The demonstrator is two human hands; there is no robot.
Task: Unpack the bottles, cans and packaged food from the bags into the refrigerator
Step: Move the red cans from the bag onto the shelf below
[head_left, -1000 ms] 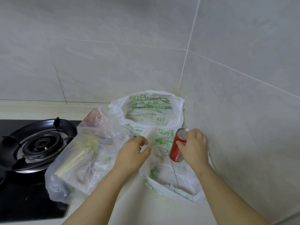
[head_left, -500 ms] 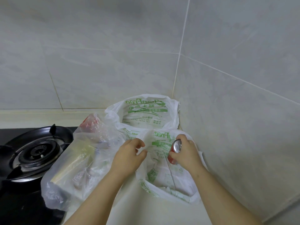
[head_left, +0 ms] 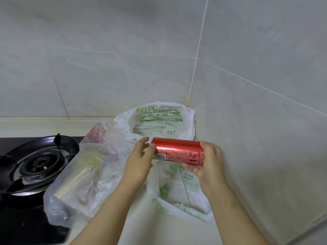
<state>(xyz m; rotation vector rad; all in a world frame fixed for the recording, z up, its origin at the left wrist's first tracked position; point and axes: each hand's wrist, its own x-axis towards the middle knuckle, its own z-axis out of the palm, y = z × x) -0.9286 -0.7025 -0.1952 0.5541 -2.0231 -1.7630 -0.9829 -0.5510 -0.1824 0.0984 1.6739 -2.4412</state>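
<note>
Back corner of the pale counter [head_left: 141, 227]: slim red metal can [head_left: 178, 152] held sideways above the white green-printed plastic bag [head_left: 177, 191], right hand [head_left: 208, 163] fingers wrapped round it, left hand [head_left: 139, 161] pinching its end, probably steadying it.

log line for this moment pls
red can: sideways above white bag | left hand: holds one end | right hand: grips other end

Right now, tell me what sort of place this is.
Most likely a home kitchen: a gas burner, tiled walls meeting in a corner, and shopping bags on the pale countertop.
</note>
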